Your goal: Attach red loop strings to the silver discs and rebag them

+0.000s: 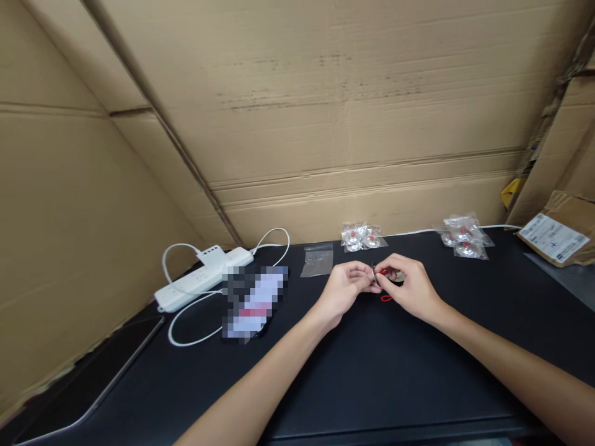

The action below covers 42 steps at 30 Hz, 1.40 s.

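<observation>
My left hand (346, 284) and my right hand (409, 285) meet over the black table. Between them, a small shiny metal disc (374, 272) is seen nearly edge-on. The fingers of both hands are closed on it and cover much of it. Something red shows behind my right fingertips, and a red cord loop (387, 298) hangs or lies just below them; I cannot tell which. An empty-looking clear plastic bag (318, 260) lies left of my left hand. Behind the hands sits a group of clear packets (361, 237) with silver round pieces and red centres.
More such packets (466, 236) lie at the back right, near a labelled cardboard package (558, 229). To the left are a white power strip (204, 279) with cables, a pixelated item (255, 303) and a dark flat tablet-like panel (88, 384). Cardboard walls (325, 124) enclose the table (372, 384).
</observation>
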Motion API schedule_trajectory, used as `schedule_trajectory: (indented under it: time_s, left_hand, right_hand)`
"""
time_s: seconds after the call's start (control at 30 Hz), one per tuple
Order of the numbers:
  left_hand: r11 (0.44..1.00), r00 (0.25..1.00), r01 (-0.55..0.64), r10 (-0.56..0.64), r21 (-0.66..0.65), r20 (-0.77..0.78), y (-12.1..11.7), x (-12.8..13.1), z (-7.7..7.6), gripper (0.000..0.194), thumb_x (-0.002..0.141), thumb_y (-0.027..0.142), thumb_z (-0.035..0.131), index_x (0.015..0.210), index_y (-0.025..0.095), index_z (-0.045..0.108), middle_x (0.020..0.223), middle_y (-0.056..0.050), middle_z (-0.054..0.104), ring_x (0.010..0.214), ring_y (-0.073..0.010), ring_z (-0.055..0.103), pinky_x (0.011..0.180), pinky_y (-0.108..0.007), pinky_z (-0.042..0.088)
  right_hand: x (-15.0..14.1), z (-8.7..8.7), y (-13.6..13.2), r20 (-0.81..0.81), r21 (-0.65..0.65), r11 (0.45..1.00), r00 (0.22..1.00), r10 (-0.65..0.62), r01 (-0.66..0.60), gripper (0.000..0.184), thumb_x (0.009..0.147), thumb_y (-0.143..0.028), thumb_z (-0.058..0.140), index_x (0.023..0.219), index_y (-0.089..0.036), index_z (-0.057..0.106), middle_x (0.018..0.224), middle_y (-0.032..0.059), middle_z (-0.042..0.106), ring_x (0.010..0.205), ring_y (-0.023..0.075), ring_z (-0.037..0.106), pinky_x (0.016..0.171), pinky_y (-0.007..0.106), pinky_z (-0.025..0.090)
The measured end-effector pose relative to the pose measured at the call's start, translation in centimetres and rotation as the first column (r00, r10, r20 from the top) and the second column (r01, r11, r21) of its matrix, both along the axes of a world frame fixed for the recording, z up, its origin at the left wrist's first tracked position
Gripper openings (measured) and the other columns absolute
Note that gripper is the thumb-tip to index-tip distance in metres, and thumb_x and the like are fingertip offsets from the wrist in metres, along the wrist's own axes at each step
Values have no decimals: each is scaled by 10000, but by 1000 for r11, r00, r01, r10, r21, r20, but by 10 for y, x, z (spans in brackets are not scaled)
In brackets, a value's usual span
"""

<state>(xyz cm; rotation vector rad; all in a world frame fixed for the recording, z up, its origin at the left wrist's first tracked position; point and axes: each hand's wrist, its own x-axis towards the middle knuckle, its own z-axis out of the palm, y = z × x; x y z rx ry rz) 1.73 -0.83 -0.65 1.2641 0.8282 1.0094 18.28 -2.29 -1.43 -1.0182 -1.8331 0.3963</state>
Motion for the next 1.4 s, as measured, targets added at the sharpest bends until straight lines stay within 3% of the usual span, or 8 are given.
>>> schedule_trajectory:
  time_s: [0.2, 0.57, 0.7, 0.9, 1.17, 1.23, 1.3, 1.4]
  left_hand:
    - [999, 1000, -3, 5, 50, -30, 4, -4, 0, 180, 726, 240, 744, 764, 128, 609, 759, -38, 631, 737, -150, 624, 755, -314, 522]
    - [997, 999, 38, -35, 61, -41, 8, -9, 0, 248, 751, 306, 738, 790, 121, 578, 746, -38, 618, 642, -138, 633, 717, -325, 537]
    - [997, 996, 37, -32, 64, -79, 9, -9, 1, 236, 755, 297, 727, 792, 125, 570, 754, -45, 618, 608, -139, 626, 622, -311, 549]
    - [986, 960, -131, 152, 102, -236, 6, -8, 4, 293, 822, 430, 630, 854, 141, 599, 736, -39, 587, 557, -133, 587, 366, -198, 418]
    - [969, 943, 38, 46, 245, -329, 1, -4, 3, 202, 801, 352, 644, 822, 153, 613, 665, -2, 573, 505, -103, 521, 404, -192, 373]
    - [964, 933, 16, 82, 267, -351, 6, -7, 0, 170, 804, 319, 632, 824, 150, 620, 667, -7, 588, 512, -106, 520, 447, -204, 384]
    - [947, 903, -31, 164, 321, -397, 12, -13, -2, 149, 805, 296, 623, 830, 150, 641, 692, -24, 623, 561, -126, 546, 523, -228, 412]
    - [908, 802, -27, 269, 419, -532, 18, -22, -4, 139, 818, 284, 600, 830, 173, 681, 744, -48, 672, 667, -182, 599, 636, -277, 435]
  right_hand:
    - [0, -1, 1, -72, -3, 998, 995, 67, -68, 502, 742, -228, 721, 1223, -241, 577, 1087, 69, 635, 878, 182, 628, 750, 313, 534]
    - [0, -4, 3, -107, -18, 995, 990, 96, -98, 415, 754, -188, 695, 1157, -230, 607, 908, 29, 661, 776, 162, 644, 737, 316, 551]
    - [0, -4, 3, -86, -6, 996, 992, 87, -88, 413, 749, -190, 696, 1151, -228, 608, 936, 35, 661, 770, 160, 641, 725, 309, 547]
    - [3, -3, 2, 4, 56, 998, 1000, 18, -18, 407, 754, -228, 704, 1150, -236, 610, 956, 42, 641, 781, 170, 617, 699, 310, 532]
    - [1, -1, 0, 122, 91, 990, 988, 95, -107, 430, 802, -237, 674, 1221, -233, 576, 1030, 60, 629, 884, 189, 607, 757, 315, 516]
    - [7, 1, 4, 129, 103, 992, 990, 55, -69, 389, 825, -258, 652, 1206, -224, 585, 1013, 60, 629, 861, 184, 609, 773, 321, 511]
    - [18, -1, 13, 138, 112, 992, 988, -69, 54, 289, 859, -261, 598, 1141, -202, 622, 961, 61, 627, 789, 172, 603, 745, 318, 506]
    - [41, -10, 30, 250, 85, 964, 931, -265, 252, 203, 844, -290, 595, 981, -173, 688, 897, 71, 633, 726, 180, 592, 685, 324, 487]
